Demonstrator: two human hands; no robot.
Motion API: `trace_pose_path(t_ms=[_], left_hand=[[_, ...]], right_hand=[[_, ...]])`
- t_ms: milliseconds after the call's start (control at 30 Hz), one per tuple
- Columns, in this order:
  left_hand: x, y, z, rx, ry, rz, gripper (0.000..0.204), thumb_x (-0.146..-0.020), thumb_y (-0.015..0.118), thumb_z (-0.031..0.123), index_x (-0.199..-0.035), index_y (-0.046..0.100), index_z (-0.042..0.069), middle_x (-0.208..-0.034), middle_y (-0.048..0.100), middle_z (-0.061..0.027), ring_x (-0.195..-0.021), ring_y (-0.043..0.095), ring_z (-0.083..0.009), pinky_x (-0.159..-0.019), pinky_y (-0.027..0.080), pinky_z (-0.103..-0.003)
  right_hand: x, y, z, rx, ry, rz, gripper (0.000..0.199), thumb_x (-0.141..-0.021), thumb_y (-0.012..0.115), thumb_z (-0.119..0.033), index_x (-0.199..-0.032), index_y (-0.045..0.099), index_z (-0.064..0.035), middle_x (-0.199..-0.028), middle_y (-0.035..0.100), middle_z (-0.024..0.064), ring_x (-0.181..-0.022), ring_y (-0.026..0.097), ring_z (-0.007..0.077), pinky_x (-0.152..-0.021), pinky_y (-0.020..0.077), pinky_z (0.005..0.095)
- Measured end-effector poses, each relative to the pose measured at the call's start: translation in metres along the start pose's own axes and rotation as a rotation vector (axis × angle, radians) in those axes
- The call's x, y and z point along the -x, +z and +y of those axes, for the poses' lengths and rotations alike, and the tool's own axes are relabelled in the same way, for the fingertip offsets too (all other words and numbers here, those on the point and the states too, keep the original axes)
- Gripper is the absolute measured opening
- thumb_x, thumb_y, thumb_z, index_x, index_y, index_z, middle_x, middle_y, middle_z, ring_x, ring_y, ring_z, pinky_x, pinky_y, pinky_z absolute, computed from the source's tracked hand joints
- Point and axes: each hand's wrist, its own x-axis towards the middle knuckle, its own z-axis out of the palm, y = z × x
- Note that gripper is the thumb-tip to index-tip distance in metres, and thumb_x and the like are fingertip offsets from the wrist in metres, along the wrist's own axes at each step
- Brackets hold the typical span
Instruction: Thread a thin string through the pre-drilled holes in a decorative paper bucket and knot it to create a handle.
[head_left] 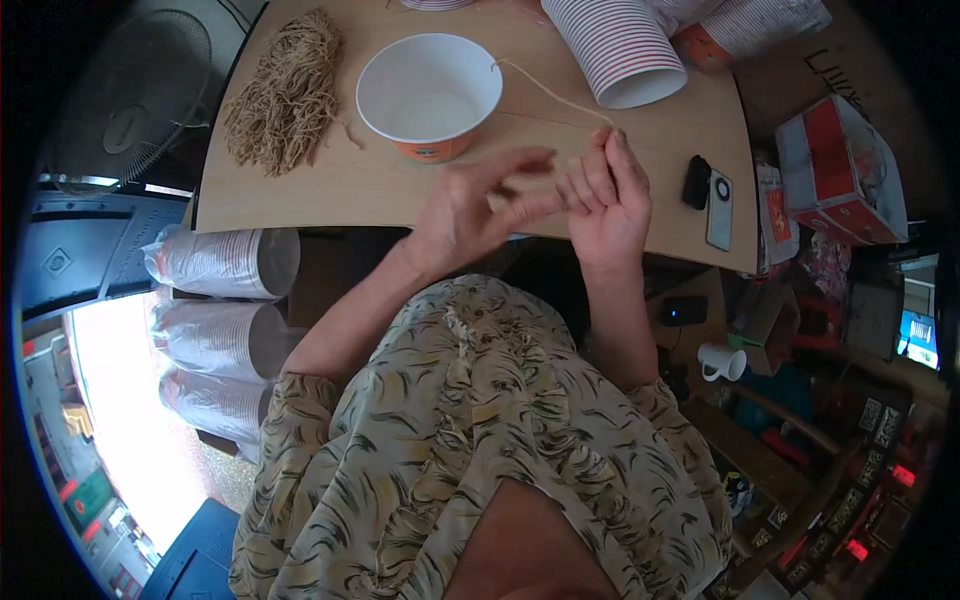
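A white paper bucket with an orange band low on its outside stands upright on the table. A thin tan string runs from the right side of its rim to my right hand. The fingertips of that hand are pinched on the string's end, raised over the table's near edge. My left hand is beside it, fingers stretched and apart, slightly blurred. One left digit reaches the right hand's curled fingers; whether they touch, I cannot tell. To the bucket's left lies a tangled bundle of tan strings.
Nested striped paper buckets lie at the table's far right. A phone and a small black object rest near the right edge. Bagged bucket stacks are below left. A fan stands left; a white mug is lower right.
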Motion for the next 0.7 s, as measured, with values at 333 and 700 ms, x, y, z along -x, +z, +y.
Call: trace_pose_path(t_ms=[333,700], left_hand=[[0.034,0.013,-0.011,0.39,-0.263,-0.023,0.045,-0.093,0.074,0.021,-0.13,0.061,0.0,-0.094,0.07,-0.0005,-0.076,0.061,-0.0053,-0.066,0.051,-0.022],[0.052,-0.006,-0.015,0.662,-0.655,-0.207,0.016,-0.096,0.07,0.014,-0.104,0.074,0.001,-0.078,0.07,0.0005,-0.068,0.06,-0.0025,-0.06,0.05,-0.019]], right_hand=[[0.004,-0.005,0.021,0.037,-0.01,0.062,0.023,-0.105,0.053,-0.025,-0.104,0.062,-0.0036,-0.057,0.034,-0.0061,-0.047,0.026,0.0053,-0.048,0.0232,0.0247],[0.008,-0.016,0.022,0.124,-0.025,0.13,0.025,-0.105,0.054,-0.028,-0.102,0.061,-0.0039,-0.059,0.036,-0.0053,-0.049,0.028,0.0058,-0.049,0.0263,0.0253]])
